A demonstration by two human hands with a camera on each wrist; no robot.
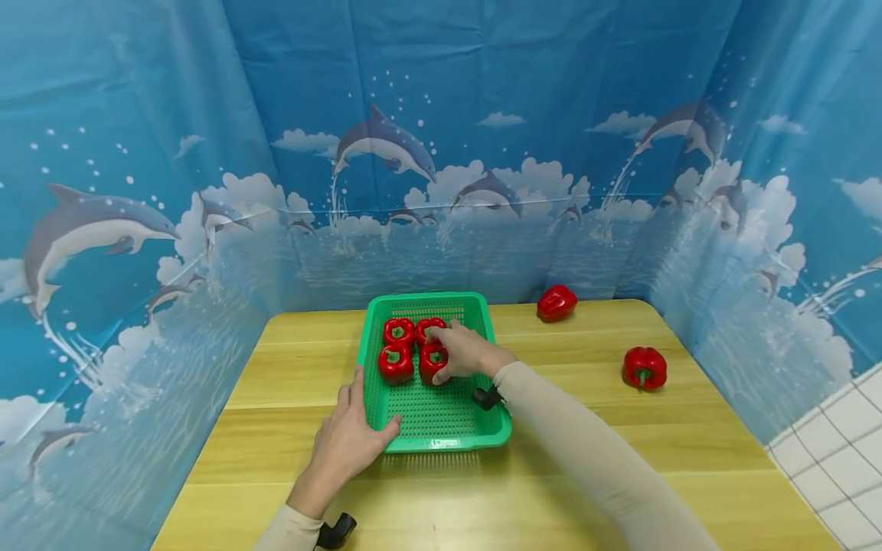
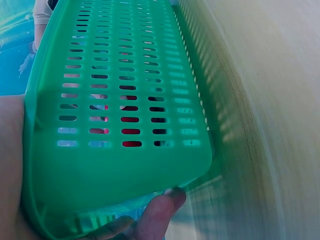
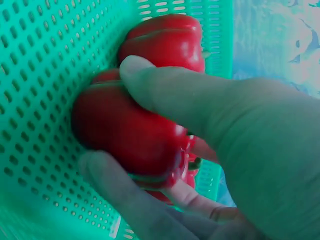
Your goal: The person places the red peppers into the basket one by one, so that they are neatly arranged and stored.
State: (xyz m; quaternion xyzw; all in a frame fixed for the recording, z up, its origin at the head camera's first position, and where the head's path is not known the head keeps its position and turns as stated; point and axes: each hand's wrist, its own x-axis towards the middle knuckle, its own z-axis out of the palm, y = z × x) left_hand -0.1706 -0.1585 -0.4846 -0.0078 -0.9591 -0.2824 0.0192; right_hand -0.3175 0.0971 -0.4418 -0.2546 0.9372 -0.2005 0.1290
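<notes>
My right hand [image 1: 470, 352] curls thumb and fingers around a red bell pepper [image 1: 429, 373] in the green plastic basket [image 1: 475, 441], below frame centre; my left hand [image 1: 350, 435], thumb spread wide, touches the basket's lower-left corner. Best keep my grip light, stem upward.

- A person's left sleeve [image 1: 285, 532], pale beige and plain, reaches the wrist, where it ends in a narrow cuff.
- The right sleeve [image 1: 592, 451], cut from similar beige fabric, runs long and close-fitting over the forearm, with soft creases along its length.
- The left wrist camera [image 1: 336, 532], a small black unit with an angled body and rounded end, is worn at the cuff.
- Its counterpart, the right wrist camera [image 1: 486, 397], is likewise black, stubby and compact; any markings are too small to read.
- Beyond the cuffs, the left hand [image 1: 351, 432] and right hand [image 1: 468, 352] are bare.
</notes>
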